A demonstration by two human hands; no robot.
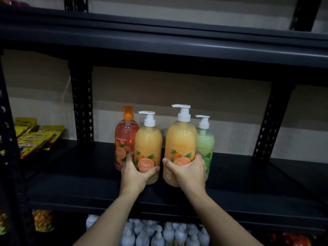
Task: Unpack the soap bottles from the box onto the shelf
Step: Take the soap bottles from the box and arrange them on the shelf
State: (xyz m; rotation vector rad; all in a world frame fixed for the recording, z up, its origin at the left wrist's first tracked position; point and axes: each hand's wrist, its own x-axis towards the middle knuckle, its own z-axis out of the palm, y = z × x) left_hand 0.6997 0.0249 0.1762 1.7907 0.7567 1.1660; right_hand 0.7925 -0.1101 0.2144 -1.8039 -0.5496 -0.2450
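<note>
Soap bottles (206,139): four on shelf (248,183), peach pair (148,141) clasped in left hand (134,172) and right hand (189,172); box unseen, perhaps more.

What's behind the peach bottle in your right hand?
A green plastic soap bottle with white pump. The orange peach bottle and right hand cover its lower left.

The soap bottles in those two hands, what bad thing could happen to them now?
1. The left hand grips the left peach bottle low down, and the right hand grips the right peach bottle the same way; tall bottles held low might tip.
2. The orange bottle and the green bottle stand close behind them, so a push back could knock those over.
</note>
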